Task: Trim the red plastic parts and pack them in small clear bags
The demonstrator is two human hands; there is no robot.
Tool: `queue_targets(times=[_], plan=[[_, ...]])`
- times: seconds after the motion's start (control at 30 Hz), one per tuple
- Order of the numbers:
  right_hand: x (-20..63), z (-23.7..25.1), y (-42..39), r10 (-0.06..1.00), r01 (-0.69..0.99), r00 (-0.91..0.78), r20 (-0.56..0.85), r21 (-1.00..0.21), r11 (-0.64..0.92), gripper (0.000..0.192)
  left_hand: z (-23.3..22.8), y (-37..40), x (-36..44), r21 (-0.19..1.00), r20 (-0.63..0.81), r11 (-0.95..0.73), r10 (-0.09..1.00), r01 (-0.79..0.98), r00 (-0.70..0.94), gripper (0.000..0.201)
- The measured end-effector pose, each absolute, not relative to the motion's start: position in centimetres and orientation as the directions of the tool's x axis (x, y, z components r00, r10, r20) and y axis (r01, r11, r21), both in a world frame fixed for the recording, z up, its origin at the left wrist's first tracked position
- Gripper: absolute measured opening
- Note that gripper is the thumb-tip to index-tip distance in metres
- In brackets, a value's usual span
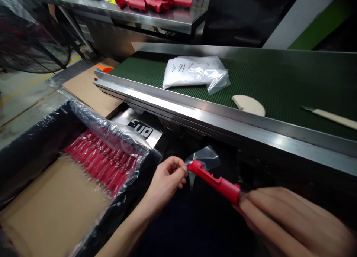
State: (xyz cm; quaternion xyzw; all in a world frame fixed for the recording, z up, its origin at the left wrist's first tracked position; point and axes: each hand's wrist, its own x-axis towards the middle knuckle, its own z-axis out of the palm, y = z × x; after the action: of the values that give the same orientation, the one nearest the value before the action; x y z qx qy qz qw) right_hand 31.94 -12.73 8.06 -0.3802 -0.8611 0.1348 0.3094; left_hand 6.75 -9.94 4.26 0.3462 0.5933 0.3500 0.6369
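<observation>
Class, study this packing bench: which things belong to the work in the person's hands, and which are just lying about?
In use:
right hand gripping a red plastic part
left hand pinching a small clear bag at the part's tip
carton holding bagged red parts

Lying about:
white filled bag, beige disc and knife on the green belt
fan

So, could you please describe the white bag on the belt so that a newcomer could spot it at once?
Start at the green conveyor belt with its steel rim. Near its far left end lies the white plastic bag. Unlike the flat beige half-disc and the knife nearer the rim, it is puffy, crinkled, and has handwriting on it.
</observation>
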Motion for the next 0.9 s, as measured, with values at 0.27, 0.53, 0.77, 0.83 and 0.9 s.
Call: queue_targets(times=[0.27, 0.53, 0.77, 0.83, 0.9], plan=[[30.4, 7.7, -10.3, 0.428, 0.406, -0.837, 0.342, -0.138, 0.903, 0.036, 3.3, -11.3, 6.0, 0.957, -0.251, 0.241, 0.967, 0.164, 0.044, 0.019], [25.9, 4.7, -12.4, 0.721, 0.663, -0.463, 0.516, -0.338, 0.668, 0.024, 1.6, -13.2, 7.0, 0.972, -0.038, 0.045, 0.999, 0.229, -0.034, 0.015], [26.9, 2.0, -10.0, 0.541, 0.472, -0.765, 0.349, -0.269, 0.84, 0.043, 1.6, -13.4, 6.1, 0.936, 0.156, -0.151, 0.988, 0.319, 0.011, 0.015], [27.3, 0.8, -9.2, 0.412, 0.359, -0.857, 0.31, -0.214, 0.908, 0.041, 1.0, -13.3, 6.1, 0.901, 0.211, -0.23, 0.973, 0.368, 0.092, 0.01], [27.1, -0.2, -9.2, 0.395, 0.324, -0.861, 0.322, -0.251, 0.912, 0.035, 0.2, -13.2, 6.3, 0.829, 0.314, -0.375, 0.926, 0.414, 0.21, 0.013]])
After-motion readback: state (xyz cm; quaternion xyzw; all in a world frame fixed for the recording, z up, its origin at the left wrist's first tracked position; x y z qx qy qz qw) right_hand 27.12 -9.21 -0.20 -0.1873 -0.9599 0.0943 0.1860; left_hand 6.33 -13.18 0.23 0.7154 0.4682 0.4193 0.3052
